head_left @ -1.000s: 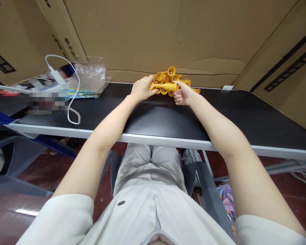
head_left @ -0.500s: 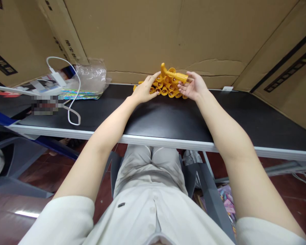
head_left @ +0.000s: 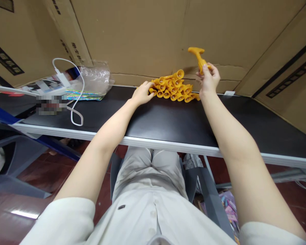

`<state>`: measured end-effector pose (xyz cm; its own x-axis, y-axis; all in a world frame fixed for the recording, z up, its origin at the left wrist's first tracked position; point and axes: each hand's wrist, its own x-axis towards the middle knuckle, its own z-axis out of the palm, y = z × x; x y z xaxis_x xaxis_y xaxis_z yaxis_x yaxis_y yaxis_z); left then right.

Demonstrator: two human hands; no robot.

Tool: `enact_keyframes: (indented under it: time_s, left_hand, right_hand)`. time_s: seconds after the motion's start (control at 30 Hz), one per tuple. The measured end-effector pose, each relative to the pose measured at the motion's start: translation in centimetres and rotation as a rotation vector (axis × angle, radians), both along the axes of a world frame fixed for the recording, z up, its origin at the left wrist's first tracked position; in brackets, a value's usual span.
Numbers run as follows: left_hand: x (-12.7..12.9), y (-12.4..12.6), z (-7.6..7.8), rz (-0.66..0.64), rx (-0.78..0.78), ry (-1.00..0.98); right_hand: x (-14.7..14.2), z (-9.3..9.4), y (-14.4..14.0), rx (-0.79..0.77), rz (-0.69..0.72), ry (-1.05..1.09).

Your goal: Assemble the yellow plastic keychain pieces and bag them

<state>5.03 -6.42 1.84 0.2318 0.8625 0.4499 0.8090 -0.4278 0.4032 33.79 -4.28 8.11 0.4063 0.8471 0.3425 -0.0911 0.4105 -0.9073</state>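
Observation:
Raised above the table's right side, my right hand [head_left: 209, 80] grips a yellow plastic piece with a T-shaped head [head_left: 199, 56]. Its head points up and to the left, and its lower end is partly hidden by my fingers. A stacked pile of similar yellow pieces [head_left: 173, 89] lies at the back of the black table, most with round hollow ends facing me. Against the left end of that pile rests my left hand [head_left: 143, 93], thumb and fingers apart, touching the outer pieces without lifting any. One piece [head_left: 178, 74] lies slanted on top.
Tall cardboard [head_left: 142, 37] stands behind the table [head_left: 168, 117]. On the left are a white cable [head_left: 83, 80], a clear plastic bag [head_left: 98, 75] and colourful flat packs [head_left: 85, 96]. A small white object [head_left: 229, 93] sits at the back right.
My right hand has closed on the yellow piece and lifted it up and to the right, off the pile; its head has turned upward. My left hand remains at the pile's left end.

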Motion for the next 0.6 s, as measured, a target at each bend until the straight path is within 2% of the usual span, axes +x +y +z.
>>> enact_keyframes:
  time_s: [0.17,0.33,0.47,0.6]
  left_hand:
    - [-0.8,0.7,0.0,0.135,0.028,-0.051]
    - [-2.8,2.6,-0.3,0.302,-0.012,-0.144]
    - [-3.5,3.9,-0.5,0.399,-0.17,-0.245]
    - [-3.6,5.2,-0.8,0.35,-0.335,-0.361]
  right_hand:
    - [0.2,-0.3,3.0,0.129,-0.12,-0.429]
    - [-0.4,-2.0,4.3,-0.005,-0.085,-0.801]
    - [-0.5,-2.7,4.7,-0.081,0.013,-0.869]
    - [-0.2,-2.5,4.5,-0.076,0.102,-0.888]
